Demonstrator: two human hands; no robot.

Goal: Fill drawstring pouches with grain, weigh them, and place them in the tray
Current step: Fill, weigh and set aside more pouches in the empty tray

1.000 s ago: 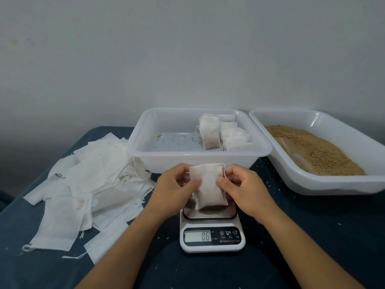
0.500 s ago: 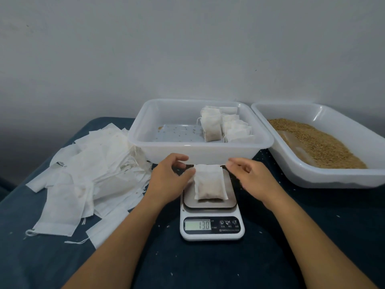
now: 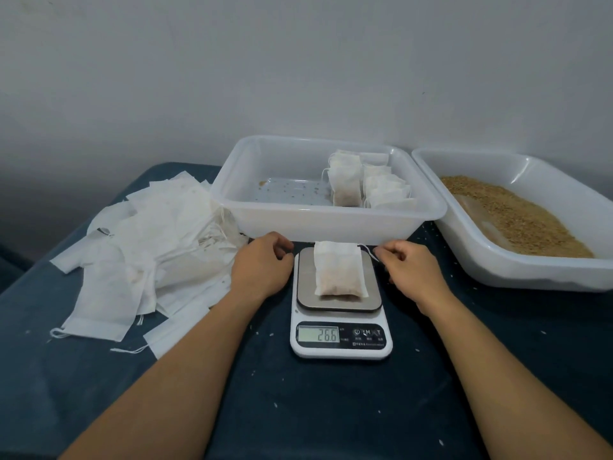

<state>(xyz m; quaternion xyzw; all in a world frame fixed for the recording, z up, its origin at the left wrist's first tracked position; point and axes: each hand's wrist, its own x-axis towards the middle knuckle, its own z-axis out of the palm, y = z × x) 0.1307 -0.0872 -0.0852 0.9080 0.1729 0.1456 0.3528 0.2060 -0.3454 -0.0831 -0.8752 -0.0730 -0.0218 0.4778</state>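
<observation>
One filled pouch (image 3: pixel 339 272) lies on the scale (image 3: pixel 340 336), reading 26.6. Both hands flank it: left hand (image 3: pixel 260 265) loosely curled, holding nothing; right hand (image 3: pixel 409 267) curled beside the drawstring, perhaps touching it. Finished pouches (image 3: pixel 365 182) sit in the tray (image 3: pixel 326 220).

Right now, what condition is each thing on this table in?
Pouch on the scale: filled, lying flat, untouched.
Scale: switched on, display reads 26.6.
Middle tray: holds several filled pouches on its right side, stray grains on its floor.
Grain tray: partly full of grain.
Pile of pouches: empty, heaped loosely.
Left hand: loosely curled, holding nothing.
Right hand: loosely curled, holding nothing.
</observation>
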